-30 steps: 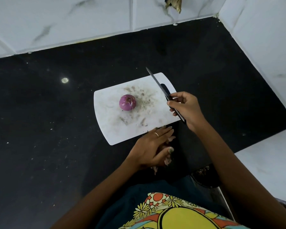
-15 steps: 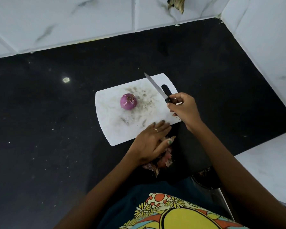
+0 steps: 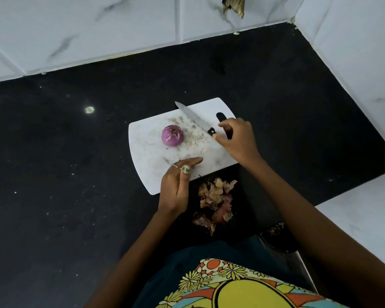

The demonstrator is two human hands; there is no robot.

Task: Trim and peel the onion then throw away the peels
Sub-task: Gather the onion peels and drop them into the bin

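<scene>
While the peeled onion (image 3: 172, 136) sits mid-frame on the cutting board (image 3: 156, 174), the peels (image 3: 216, 202) lie just right of the left hand (image 3: 176, 185), fingers extended; the right hand (image 3: 237, 138), loosely curled, hovers over the knife (image 3: 193, 117) handle.

On the counter (image 3: 76, 174), a cutting board (image 3: 151, 174), well in front of the tiled wall (image 3: 98, 30) behind. On the board's left part, an onion (image 3: 172, 136). To the onion's right, a knife (image 3: 195, 118) flat on the board, tip toward the wall. Over the knife's handle, the right hand (image 3: 236, 138). On the board's near edge, the left hand (image 3: 176, 185), fingers out flat. Just off that near edge, right of the left hand, a pile of peels (image 3: 216, 203) on the counter.
</scene>
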